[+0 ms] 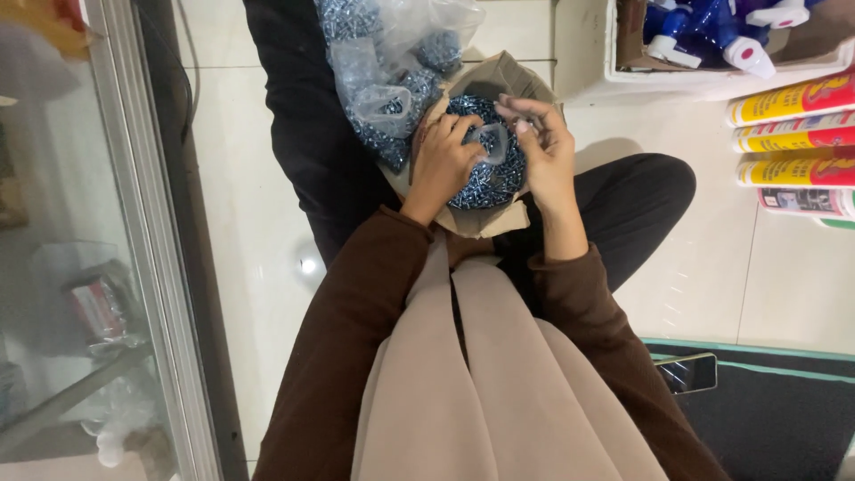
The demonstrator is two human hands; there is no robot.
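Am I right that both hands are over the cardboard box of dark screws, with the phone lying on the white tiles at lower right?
Not quite. In the head view the phone lies on the dark mat, not the white tiles. The rest holds: left hand and right hand are over the cardboard box of dark screws.

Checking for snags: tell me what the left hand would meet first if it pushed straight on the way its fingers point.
Likely the small clear bag right at the left hand fingertips, with the right hand just beyond it; depth is hard to judge.

Dark bluish screws (pixel 485 183), brown box (pixel 499 76)
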